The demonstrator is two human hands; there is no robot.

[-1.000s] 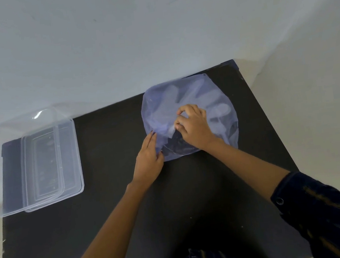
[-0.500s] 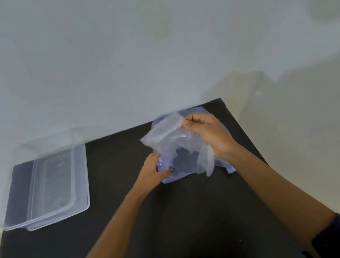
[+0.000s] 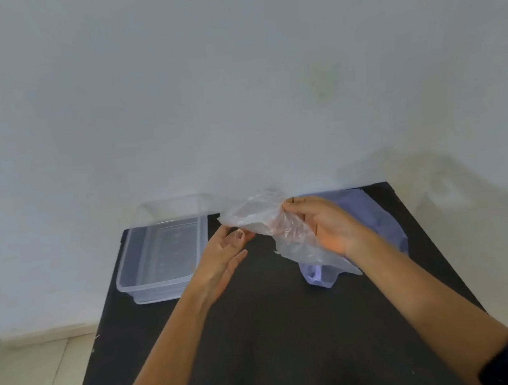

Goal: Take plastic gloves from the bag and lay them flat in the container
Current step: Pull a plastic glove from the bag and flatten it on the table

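Fingers [image 3: 294,208] of my right hand [image 3: 333,230] are pinching the upper part of a clear plastic glove [image 3: 270,222], and I am holding it up above the tabletop [image 3: 266,337] near its far edge, while the thumb and fingertips of my left hand [image 3: 222,255] are closing lightly on the glove's left edge, the rest of that hand staying loosely open. I am reading the glove as crumpled and bunched, thin and see-through, its long axis running from upper left down to lower right, with the loose tail hanging below my right palm. What the coming move is turning on: the container [image 3: 161,261] is lying to the left of the glove, by the tabletop's far left corner, so my left hand is the nearer one. It is sitting open, and I cannot tell whether anything is lying inside. Behind my right hand the bluish bag [image 3: 377,220] is slumping by the far right corner.
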